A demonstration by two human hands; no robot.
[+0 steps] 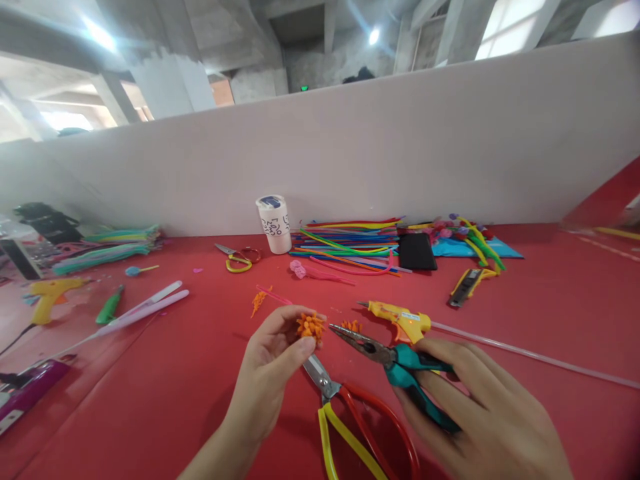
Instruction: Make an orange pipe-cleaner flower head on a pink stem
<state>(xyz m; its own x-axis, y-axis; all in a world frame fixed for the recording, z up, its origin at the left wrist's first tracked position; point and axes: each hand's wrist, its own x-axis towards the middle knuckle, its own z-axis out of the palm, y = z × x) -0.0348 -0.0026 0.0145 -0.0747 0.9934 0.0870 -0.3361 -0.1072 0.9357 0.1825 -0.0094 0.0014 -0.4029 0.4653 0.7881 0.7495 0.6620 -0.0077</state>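
My left hand (273, 360) pinches a small orange pipe-cleaner flower (310, 327) between thumb and fingers. Wrapped round the teal handles of long-nose pliers (400, 363) is my right hand (480, 407). The pliers' jaws point left, their tips just short of the flower and slightly parted. Under both hands lie large scissors (325, 387) with one red and one yellow handle, their blades partly hidden by my left hand. Another orange fuzzy piece (353, 326) rests on the table behind the pliers' jaws, and a further orange strip (258, 303) lies beyond my left hand.
A yellow glue gun (403, 319) with a long clear stick lies beyond my right hand. Farther back are a white cup (274, 223), coloured pipe cleaners (350, 241), small scissors (235, 257) and a yellow cutter (466, 287). Left are a hair straightener (145, 310) and a purple power strip (37, 393).
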